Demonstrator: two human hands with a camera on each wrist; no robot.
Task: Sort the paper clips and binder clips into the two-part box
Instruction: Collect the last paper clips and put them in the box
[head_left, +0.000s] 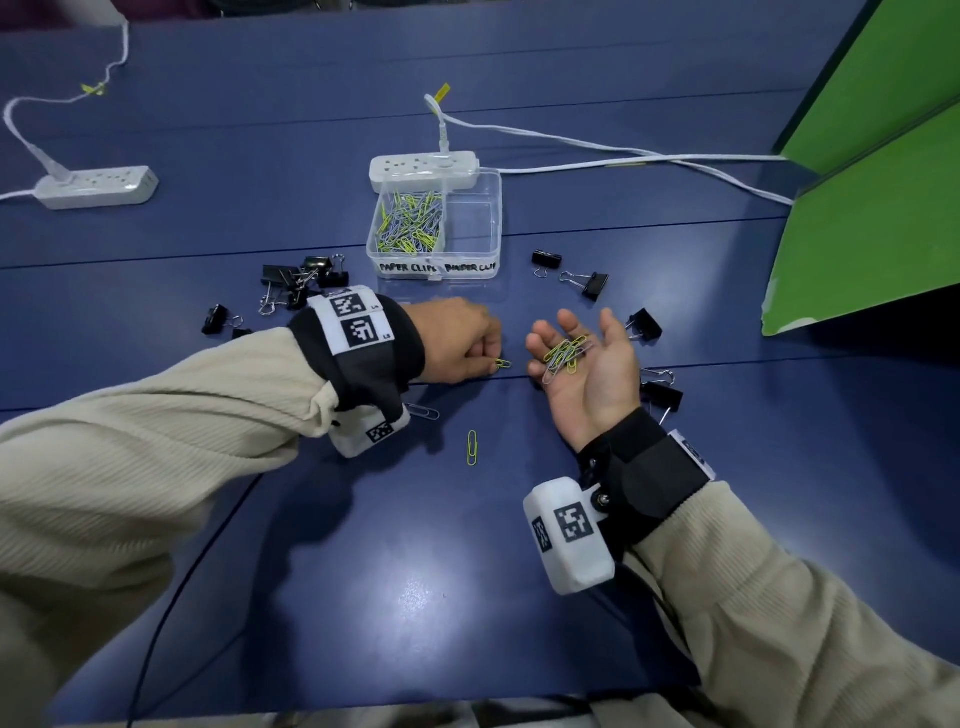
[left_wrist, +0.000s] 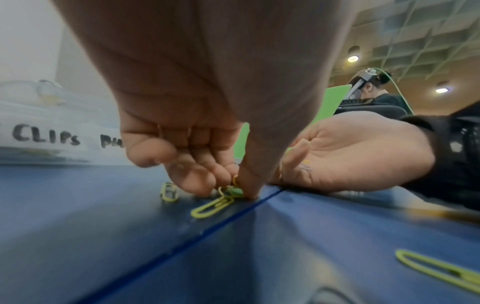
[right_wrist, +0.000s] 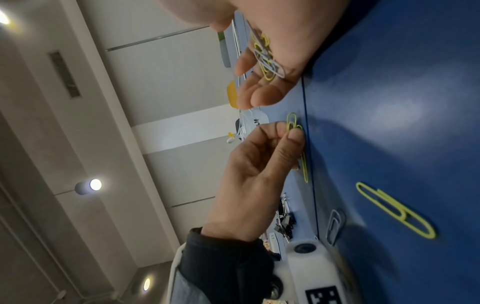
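My left hand (head_left: 493, 361) rests low on the blue table and pinches a yellow paper clip (head_left: 503, 364) between thumb and fingertips (left_wrist: 197, 181); two more yellow clips (left_wrist: 213, 207) lie right beside it. My right hand (head_left: 571, 338) lies palm up just to the right, fingers relaxed, with several yellow and silver paper clips (head_left: 563, 356) loose in the palm. The clear two-part box (head_left: 467, 262) stands behind the hands: its left part, labelled PAPER CLIPS, holds many clips (head_left: 410, 223), and its right part is empty. Black binder clips lie in a cluster on the left (head_left: 301, 283) and scattered on the right (head_left: 592, 285).
A yellow clip (head_left: 471, 448) and a silver clip (head_left: 423, 412) lie loose near my left wrist. White power strips sit behind the box (head_left: 423, 169) and at far left (head_left: 96, 187), with cords across the table. A green board (head_left: 872, 218) stands at right.
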